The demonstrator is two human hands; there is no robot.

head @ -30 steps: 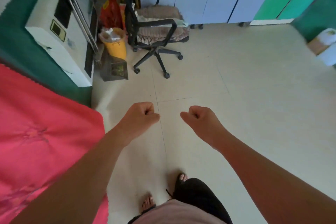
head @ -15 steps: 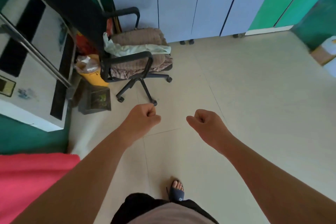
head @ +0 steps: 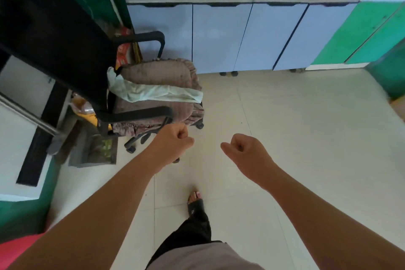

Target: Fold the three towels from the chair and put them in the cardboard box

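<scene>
A black office chair (head: 65, 35) stands at the left with a brown ruffled cushion (head: 157, 72) on its seat. A pale green towel (head: 153, 92) lies crumpled across the cushion; I can make out only this one towel. My left hand (head: 173, 144) is a closed fist just below the chair's near armrest, holding nothing. My right hand (head: 243, 151) is also a closed fist, over bare floor to the right. A brown corner at the far right edge may be the cardboard box (head: 400, 107).
Pale blue cabinets (head: 219, 35) under a steel counter line the back wall. A white appliance (head: 19, 116), a yellow bin (head: 87, 116) and a dark floor box (head: 96, 151) crowd the left. A red cloth (head: 15, 247) shows at bottom left. Tiled floor (head: 306, 127) stretches to the right.
The view has advanced toward the chair, which now looks larger and nearer. The red cloth has slid almost out of view. Both fists stay closed in front of me.
</scene>
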